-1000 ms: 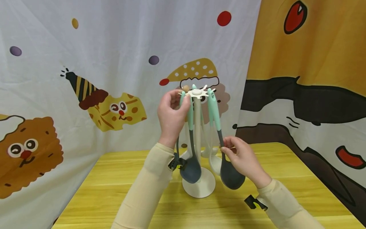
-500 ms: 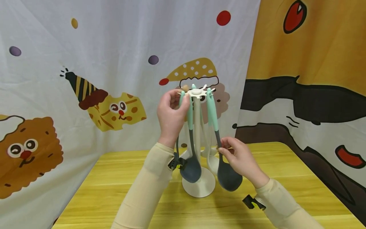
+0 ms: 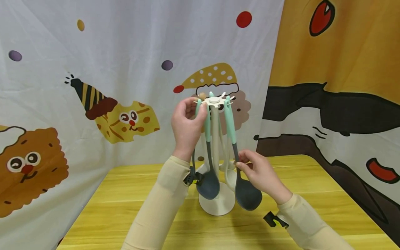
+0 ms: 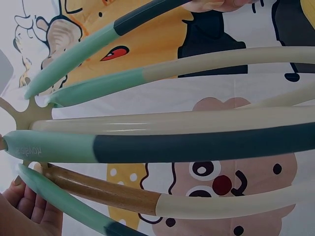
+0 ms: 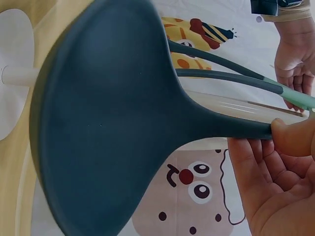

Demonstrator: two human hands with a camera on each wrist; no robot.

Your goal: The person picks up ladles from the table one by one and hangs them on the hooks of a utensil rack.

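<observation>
A cream utensil rack (image 3: 215,139) with a round base stands on the table, kitchen tools hanging from its spoked top. My left hand (image 3: 187,126) grips the left side of that top, thumb in front; in the left wrist view its curled fingers (image 4: 37,204) are at a spoke. With thumb and fingers, my right hand (image 3: 264,173) pinches the dark neck of a ladle (image 3: 248,195) with a mint handle, whose upper end is at the rack's right side. The ladle's dark bowl (image 5: 108,113) fills much of the right wrist view.
A second dark-headed tool (image 3: 208,185) hangs at the rack's front left, with pale-headed ones behind. The yellow wood-grain table (image 3: 134,208) extends around the base (image 3: 217,206). A printed cloth (image 3: 140,41) hangs behind.
My right hand and the ladle have shifted slightly left, and the ladle's handle has come closer to the pole. A pale tool behind it also moved left. The left hand stays nearly in place.
</observation>
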